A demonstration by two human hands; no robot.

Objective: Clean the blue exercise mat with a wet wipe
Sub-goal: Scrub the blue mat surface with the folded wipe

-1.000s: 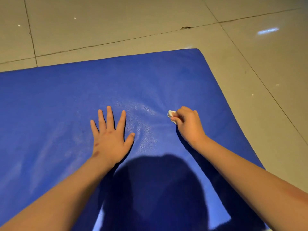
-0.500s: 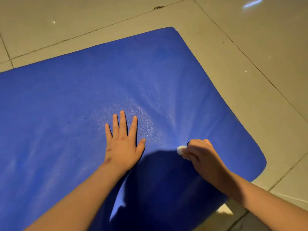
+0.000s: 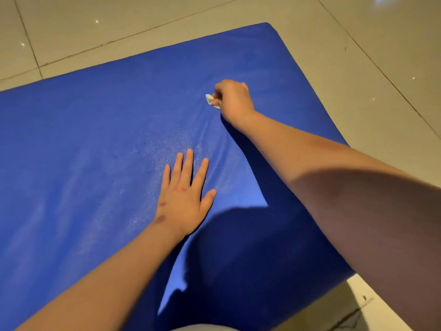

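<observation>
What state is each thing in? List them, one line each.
blue exercise mat: spread flat on the floor, slightly wrinkled between the hands.
wet wipe: crumpled, pressed on the mat.
right hand: grips the wet wipe.
left hand: flat on the mat, fingers straight.

- No writing, brand, number or sign can be read on the blue exercise mat (image 3: 100, 149).
- The wet wipe (image 3: 210, 99) and the floor tiles (image 3: 334, 44) show none either.
</observation>
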